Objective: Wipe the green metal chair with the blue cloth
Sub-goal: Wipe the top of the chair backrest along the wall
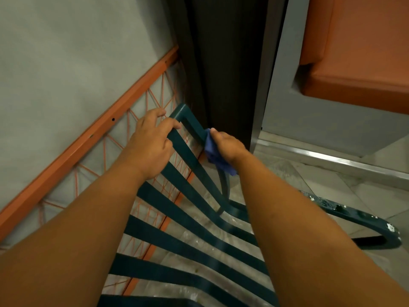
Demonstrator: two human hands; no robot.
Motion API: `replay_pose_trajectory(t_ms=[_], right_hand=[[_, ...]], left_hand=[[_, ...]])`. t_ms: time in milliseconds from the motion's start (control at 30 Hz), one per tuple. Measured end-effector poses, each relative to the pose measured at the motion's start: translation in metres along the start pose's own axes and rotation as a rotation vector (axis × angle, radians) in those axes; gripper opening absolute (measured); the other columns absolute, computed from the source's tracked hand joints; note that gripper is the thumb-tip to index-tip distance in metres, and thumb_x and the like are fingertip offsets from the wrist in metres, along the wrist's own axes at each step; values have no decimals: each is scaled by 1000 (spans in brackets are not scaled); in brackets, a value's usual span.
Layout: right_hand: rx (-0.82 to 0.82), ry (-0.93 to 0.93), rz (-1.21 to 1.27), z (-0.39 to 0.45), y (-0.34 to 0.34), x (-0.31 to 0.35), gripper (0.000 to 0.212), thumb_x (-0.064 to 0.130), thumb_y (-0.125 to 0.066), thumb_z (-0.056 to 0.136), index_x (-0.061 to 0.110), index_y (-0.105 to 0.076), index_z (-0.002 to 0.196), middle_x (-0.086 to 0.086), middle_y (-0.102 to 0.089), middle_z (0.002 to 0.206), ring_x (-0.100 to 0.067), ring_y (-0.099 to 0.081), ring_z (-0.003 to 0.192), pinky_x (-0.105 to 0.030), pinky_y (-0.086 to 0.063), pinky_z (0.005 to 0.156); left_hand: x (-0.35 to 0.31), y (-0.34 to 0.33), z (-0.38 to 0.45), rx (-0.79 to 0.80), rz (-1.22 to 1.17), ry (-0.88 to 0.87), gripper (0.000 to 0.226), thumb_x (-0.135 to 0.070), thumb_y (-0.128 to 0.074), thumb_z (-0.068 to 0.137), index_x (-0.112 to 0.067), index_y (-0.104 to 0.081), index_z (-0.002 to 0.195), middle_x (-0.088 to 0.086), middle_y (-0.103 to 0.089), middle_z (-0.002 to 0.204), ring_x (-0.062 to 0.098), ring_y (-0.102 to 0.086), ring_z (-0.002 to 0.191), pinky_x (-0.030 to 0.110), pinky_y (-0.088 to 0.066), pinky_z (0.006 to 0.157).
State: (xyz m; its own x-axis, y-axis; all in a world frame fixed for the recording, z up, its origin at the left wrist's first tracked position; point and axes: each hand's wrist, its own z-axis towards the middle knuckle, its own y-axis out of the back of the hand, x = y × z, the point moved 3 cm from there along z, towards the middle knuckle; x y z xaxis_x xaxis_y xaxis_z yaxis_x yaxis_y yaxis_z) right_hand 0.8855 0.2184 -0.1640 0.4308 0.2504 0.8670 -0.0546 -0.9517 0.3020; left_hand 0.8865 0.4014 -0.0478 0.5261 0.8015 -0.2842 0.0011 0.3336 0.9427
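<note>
The green metal chair fills the lower middle of the head view, its slats running diagonally and its top corner near the dark column. My left hand grips the chair's top left corner, fingers curled over the frame. My right hand holds the bunched blue cloth and presses it against the chair's right upright bar, just below the top corner. Part of the cloth hangs under my wrist.
An orange metal frame with orange cord webbing leans against the grey wall on the left. A dark ribbed column stands behind the chair. An orange cushioned seat sits upper right. A chipped chair foot lies on the tiled floor.
</note>
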Motion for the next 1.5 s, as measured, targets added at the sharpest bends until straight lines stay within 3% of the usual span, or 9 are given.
replay_pose_trajectory(t_ms=[133, 333, 567, 633, 867, 1033, 1267, 1367, 1500], right_hand=[[44, 6, 122, 10, -1, 26, 42, 56, -36, 91, 31, -56, 119, -9, -60, 114, -26, -57, 106, -49, -43, 99], [-332, 433, -8, -35, -37, -15, 51, 36, -48, 98, 28, -33, 147, -4, -48, 143, -20, -45, 130, -40, -37, 108], [-385, 29, -183, -17, -12, -39, 26, 38, -34, 101, 21, -51, 111, -4, -60, 95, -27, -60, 100, -47, -48, 91], [-330, 75, -125, -11, -18, -27, 33, 40, -34, 101, 29, -45, 130, -6, -61, 111, -27, -59, 107, -48, -48, 92], [-417, 258, -537, -65, -29, -96, 52, 34, -28, 103, 24, -14, 152, -2, -17, 160, -18, -6, 148, -39, 1, 121], [-434, -88, -480, -39, 8, -84, 33, 37, -28, 100, 20, -52, 115, -9, -62, 110, -29, -57, 105, -46, -37, 103], [-101, -125, -222, -22, 23, -56, 29, 29, -34, 102, 16, -54, 118, -13, -57, 112, -30, -55, 103, -40, -43, 89], [-1, -330, -141, -18, 31, -51, 15, 11, -47, 94, 14, -59, 103, -12, -60, 86, -25, -61, 75, -35, -51, 70], [-263, -94, -290, -15, 6, -36, 29, 30, -33, 102, 16, -52, 119, -8, -59, 102, -27, -58, 98, -44, -47, 92]], left_hand=[[0, -1, 1, 1, 6, -7, 37, 0, -44, 89, -19, -56, 118, 7, -29, 146, 23, -23, 136, 35, -25, 108], [1, 0, 3, -9, 24, -28, 39, 1, -44, 87, -16, -57, 120, 7, -36, 141, 24, -30, 131, 32, -28, 105], [-2, -1, 2, 8, 29, -40, 40, 1, -42, 90, -15, -55, 124, 6, -37, 142, 23, -29, 132, 28, -24, 106], [-2, -1, 2, 10, 25, -36, 41, 1, -41, 90, -15, -55, 124, 5, -36, 141, 22, -29, 132, 24, -23, 103], [-3, -1, 2, 7, 43, -49, 41, 2, -41, 89, -13, -56, 124, 6, -39, 138, 22, -33, 128, 21, -24, 98], [-2, -2, 2, 4, 73, -71, 40, 2, -41, 89, -12, -55, 124, 7, -40, 137, 23, -34, 127, 22, -25, 97], [-1, -2, 3, 2, 69, -68, 41, 3, -41, 88, -12, -55, 123, 6, -40, 137, 23, -34, 127, 22, -25, 98], [-1, -2, 3, 1, 69, -72, 40, 2, -41, 88, -12, -55, 123, 6, -40, 137, 23, -34, 126, 22, -26, 98], [-2, -3, 3, -2, 70, -74, 40, 3, -42, 89, -13, -55, 123, 5, -40, 137, 22, -34, 126, 21, -26, 97]])
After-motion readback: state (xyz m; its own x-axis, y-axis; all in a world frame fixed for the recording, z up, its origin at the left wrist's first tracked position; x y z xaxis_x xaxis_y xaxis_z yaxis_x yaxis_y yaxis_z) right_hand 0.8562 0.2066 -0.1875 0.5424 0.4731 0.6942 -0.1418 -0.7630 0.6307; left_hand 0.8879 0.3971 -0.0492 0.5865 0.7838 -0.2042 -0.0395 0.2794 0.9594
